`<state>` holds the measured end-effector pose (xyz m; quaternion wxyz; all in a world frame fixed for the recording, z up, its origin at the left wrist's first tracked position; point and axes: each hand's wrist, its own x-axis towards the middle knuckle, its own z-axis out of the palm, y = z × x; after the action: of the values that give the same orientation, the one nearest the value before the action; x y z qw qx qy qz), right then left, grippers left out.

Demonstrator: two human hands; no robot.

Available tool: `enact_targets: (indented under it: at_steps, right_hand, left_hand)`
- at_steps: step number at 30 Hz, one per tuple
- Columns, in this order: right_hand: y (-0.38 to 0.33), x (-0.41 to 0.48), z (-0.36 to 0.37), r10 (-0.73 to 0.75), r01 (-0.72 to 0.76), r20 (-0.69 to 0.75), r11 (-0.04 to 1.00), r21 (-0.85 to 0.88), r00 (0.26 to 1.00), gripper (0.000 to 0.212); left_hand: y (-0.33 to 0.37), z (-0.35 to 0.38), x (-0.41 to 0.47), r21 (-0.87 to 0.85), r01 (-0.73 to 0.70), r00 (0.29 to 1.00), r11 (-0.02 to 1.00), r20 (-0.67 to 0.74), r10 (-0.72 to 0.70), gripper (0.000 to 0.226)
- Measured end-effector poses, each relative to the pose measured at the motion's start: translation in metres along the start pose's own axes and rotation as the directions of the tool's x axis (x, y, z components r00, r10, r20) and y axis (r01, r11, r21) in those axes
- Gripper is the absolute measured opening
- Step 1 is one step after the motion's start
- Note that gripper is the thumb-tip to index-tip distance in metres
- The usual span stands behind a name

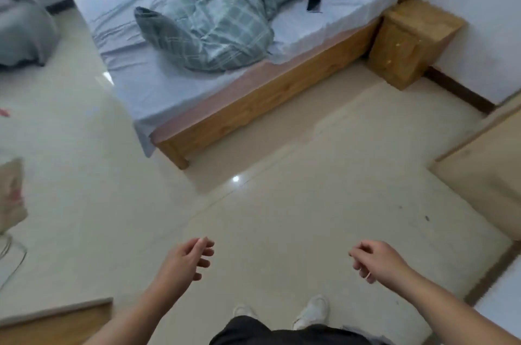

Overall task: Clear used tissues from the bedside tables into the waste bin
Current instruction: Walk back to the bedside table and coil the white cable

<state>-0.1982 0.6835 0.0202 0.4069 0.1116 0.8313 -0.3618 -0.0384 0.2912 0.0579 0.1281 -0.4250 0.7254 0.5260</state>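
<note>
Both hands, left hand and right hand, apart, loosely curled, empty; no legible writing.

I see a grey-green checked quilt on a pale lilac sheet, a honey-yellow wooden table, a glossy cream tiled floor, and white shoes.

I see a glossy cream tiled floor with a small bright light glint. A low pine-wood bed frame carries a pale lilac sheet and rumpled green checked duvet. White walls have dark skirting.
</note>
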Motion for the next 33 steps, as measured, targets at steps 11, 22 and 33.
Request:
enact_targets:
  at_steps: [11,22,33]
  right_hand:
    - [-0.184,0.030,0.175,-0.161,0.238,0.265,0.926,-0.292,0.951,0.015]
    - [-0.309,0.105,0.273,-0.047,0.215,0.380,0.885,-0.413,0.924,0.016]
    - [-0.591,0.158,0.400,-0.237,0.510,0.548,0.749,-0.423,0.802,0.016]
  left_hand:
    - [-0.198,-0.138,-0.031,-0.466,0.246,0.894,0.850,-0.230,-0.385,0.035]
    - [-0.162,-0.218,0.064,-0.659,0.300,0.834,0.690,-0.170,-0.525,0.033]
    - [-0.158,-0.332,0.119,-0.773,0.295,0.703,0.561,-0.222,-0.676,0.020]
